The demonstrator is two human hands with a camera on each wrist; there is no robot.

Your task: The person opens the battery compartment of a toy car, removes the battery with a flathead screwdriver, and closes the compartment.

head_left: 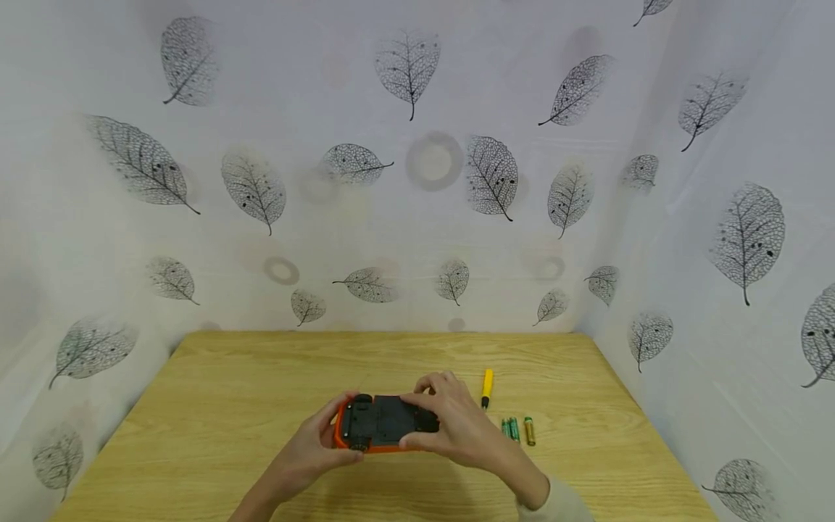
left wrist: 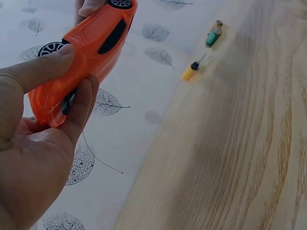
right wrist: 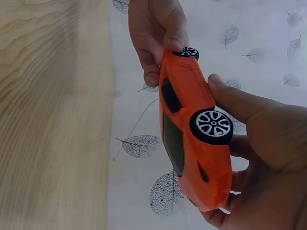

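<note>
An orange toy car [head_left: 385, 423] is held above the table, its black underside facing the head camera. My left hand [head_left: 313, 448] grips one end, with thumb and fingers on opposite sides near the wheels. Around the other end is my right hand [head_left: 457, 424], its thumb at the near edge and a finger across the black base. The right wrist view shows the car's orange body [right wrist: 192, 96] and a silver-spoked wheel [right wrist: 212, 126] beside that hand. A thin wire [left wrist: 98, 155] trails near the car in both wrist views.
Right of the hands, a yellow screwdriver [head_left: 487, 388] with a black collar lies on the wooden table [head_left: 261, 370]. Several small green batteries [head_left: 514, 429] lie nearer, one [head_left: 529, 431] set slightly apart. White leaf-print curtains [head_left: 417, 217] enclose the table's back and sides.
</note>
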